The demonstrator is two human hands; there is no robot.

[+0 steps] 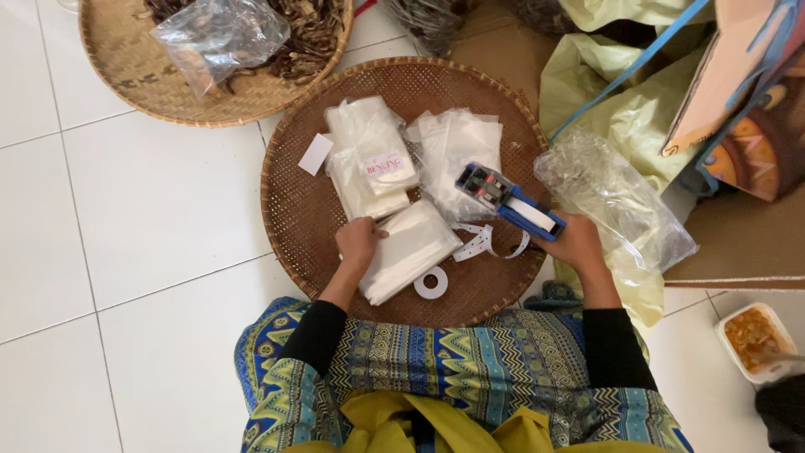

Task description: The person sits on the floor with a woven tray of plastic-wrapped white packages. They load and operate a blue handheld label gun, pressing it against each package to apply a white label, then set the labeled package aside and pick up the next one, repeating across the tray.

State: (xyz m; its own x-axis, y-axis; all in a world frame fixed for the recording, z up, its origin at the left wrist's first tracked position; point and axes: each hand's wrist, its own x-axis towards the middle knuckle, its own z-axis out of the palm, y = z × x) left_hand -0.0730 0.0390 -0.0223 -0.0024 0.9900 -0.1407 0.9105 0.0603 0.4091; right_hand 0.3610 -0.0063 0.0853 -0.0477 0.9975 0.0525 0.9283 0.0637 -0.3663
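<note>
Woven tray (293, 201) holds clear bags. Your left hand (359, 242) lies flat on the front bag stack (411, 247); your right hand (577, 243) grips the blue label gun (507, 201). One rear pile (369, 159) shows a label; the others look unlabelled.

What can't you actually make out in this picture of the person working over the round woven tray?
All in the head view:
- Right hand: fingers hidden behind the blue label gun, so the grip is unclear.
- Stack of clear bags: its count, since the sheets overlap under the left hand.
- Second woven tray: cut off by the top edge; a crumpled plastic bag covers part of the dark dried pieces.
- White food tub: contents too small to identify.
</note>
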